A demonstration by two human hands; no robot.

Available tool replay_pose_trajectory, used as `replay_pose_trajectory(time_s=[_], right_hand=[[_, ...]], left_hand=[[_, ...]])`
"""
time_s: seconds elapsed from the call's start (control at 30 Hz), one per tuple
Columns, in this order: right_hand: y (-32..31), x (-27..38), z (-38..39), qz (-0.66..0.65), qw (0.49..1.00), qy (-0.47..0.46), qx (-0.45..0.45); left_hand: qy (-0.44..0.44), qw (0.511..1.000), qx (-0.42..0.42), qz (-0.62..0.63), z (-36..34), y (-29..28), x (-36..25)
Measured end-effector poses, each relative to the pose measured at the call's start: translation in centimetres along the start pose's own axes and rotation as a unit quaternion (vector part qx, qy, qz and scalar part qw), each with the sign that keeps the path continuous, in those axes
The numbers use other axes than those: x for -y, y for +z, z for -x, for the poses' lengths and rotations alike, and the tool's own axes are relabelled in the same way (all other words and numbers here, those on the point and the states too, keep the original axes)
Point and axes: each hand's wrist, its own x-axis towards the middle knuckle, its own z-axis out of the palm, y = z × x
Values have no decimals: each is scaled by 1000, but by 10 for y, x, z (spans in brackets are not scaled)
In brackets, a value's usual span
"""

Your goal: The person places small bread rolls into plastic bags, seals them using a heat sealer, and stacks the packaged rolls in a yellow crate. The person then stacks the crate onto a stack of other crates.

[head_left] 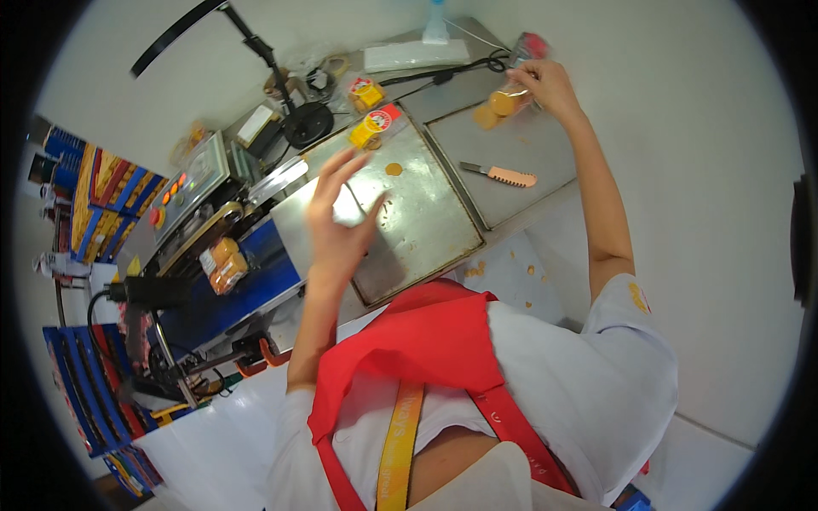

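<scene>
My right hand (548, 87) is at the back right, its fingers pinched on a clear plastic bag (504, 104) of round golden-brown baked pieces. The bag is slightly blurred, with red at its upper end. My left hand (339, 223) hovers over the left side of a shallow metal tray (443, 234), fingers apart and holding nothing. Beyond its fingertips lies a clear packet with a red and yellow label (375, 128). A small round golden piece (394, 169) rests on the tray. Right of the tray, a knife (498, 175) with a pink, wavy-edged part lies on the metal table.
On the left stands a machine with lit buttons (179, 192) and a blue conveyor belt (192, 317) carrying packaged bread (226, 266). A black lamp (308, 125) rises behind the tray. Another yellow packet (366, 94) sits nearby. Cables run along the back; crumbs lie below the table edge.
</scene>
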Motion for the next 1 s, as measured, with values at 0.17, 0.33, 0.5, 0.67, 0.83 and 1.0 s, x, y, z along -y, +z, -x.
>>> replay_pose_trajectory(time_s=[0.17, 0.33, 0.5, 0.67, 0.83, 1.0], right_hand=[[19, 125, 12, -199, 969, -43, 140], [15, 176, 19, -292, 914, -156, 233], [20, 199, 19, -273, 894, -239, 262], [58, 226, 28, -395, 863, -229, 216], [121, 227, 70, -398, 884, -175, 171], [206, 212, 78, -486, 842, -175, 156]], left_hand=[[84, 994, -62, -9, -37, 39, -4], [-91, 962, -13, 259, -36, 22, 41], [-318, 600, 103, 727, -11, -1, 75], [-390, 477, 39, 787, 5, -3, 87], [-130, 815, -107, 554, 9, -31, 85], [-108, 959, -96, 245, 36, -52, 145]])
